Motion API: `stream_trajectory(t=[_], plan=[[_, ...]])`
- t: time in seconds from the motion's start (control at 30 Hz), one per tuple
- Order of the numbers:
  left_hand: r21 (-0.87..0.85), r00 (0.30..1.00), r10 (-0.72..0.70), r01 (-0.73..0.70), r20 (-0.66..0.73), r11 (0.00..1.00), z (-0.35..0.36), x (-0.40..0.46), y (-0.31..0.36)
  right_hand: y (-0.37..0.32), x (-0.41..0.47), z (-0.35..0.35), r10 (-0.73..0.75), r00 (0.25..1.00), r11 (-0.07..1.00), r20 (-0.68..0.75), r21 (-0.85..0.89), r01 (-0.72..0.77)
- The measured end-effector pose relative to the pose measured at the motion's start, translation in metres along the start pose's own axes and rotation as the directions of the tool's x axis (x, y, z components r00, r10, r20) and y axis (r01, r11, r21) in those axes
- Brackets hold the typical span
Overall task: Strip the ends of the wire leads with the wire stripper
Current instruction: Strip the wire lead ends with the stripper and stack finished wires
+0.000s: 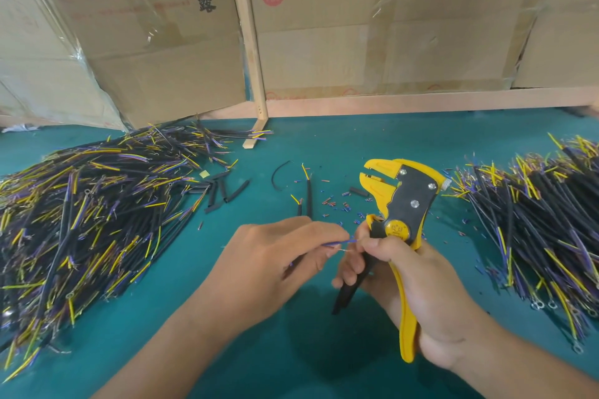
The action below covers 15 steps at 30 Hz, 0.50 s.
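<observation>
Gripping the yellow-and-black wire stripper by its handles, the right hand sits at lower right of centre, fingers curled round the tool, whose yellow head points toward the upper middle of the frame with its jaws slightly parted. The right thumb and forefinger also touch the tip of a thin blue wire lead. The left hand, at lower centre, pinches that same lead between its fingertips, so the lead runs between both hands just above the teal table mat.

A large heap of black, yellow and purple cut wires fills the left side, and a second such heap lies at the right edge. Tiny bits of stripped insulation are scattered at mid-frame. Cardboard boxes stand across the top.
</observation>
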<state>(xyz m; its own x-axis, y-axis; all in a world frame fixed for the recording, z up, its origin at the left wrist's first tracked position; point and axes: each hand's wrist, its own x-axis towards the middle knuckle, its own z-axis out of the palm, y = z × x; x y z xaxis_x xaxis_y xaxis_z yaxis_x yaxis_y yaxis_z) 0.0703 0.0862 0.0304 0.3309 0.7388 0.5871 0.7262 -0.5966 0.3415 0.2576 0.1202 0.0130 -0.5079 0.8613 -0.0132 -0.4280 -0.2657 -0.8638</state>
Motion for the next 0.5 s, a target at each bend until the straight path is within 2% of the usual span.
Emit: stream_trajectory(t=[0.1, 0.27, 0.5], plan=[[0.056, 1.000, -0.015, 0.015, -0.006, 0.998, -0.0011, 0.0000, 0.0005, -0.0006, -0.0007, 0.0006, -0.001, 1.000, 1.000, 0.005, -0.009, 0.001], [0.027, 0.996, -0.094, 0.093, 0.003, 0.995, 0.0003, -0.0003, 0.0048, -0.0007, -0.0021, 0.0016, -0.009, 1.000, 1.000, 0.019, -0.019, 0.010], [0.032, 0.997, -0.081, 0.081, 0.008, 0.996, -0.0024, -0.0006, 0.0029, -0.0041, -0.0011, 0.0011, -0.015, 1.000, 1.000, -0.009, -0.027, 0.015]])
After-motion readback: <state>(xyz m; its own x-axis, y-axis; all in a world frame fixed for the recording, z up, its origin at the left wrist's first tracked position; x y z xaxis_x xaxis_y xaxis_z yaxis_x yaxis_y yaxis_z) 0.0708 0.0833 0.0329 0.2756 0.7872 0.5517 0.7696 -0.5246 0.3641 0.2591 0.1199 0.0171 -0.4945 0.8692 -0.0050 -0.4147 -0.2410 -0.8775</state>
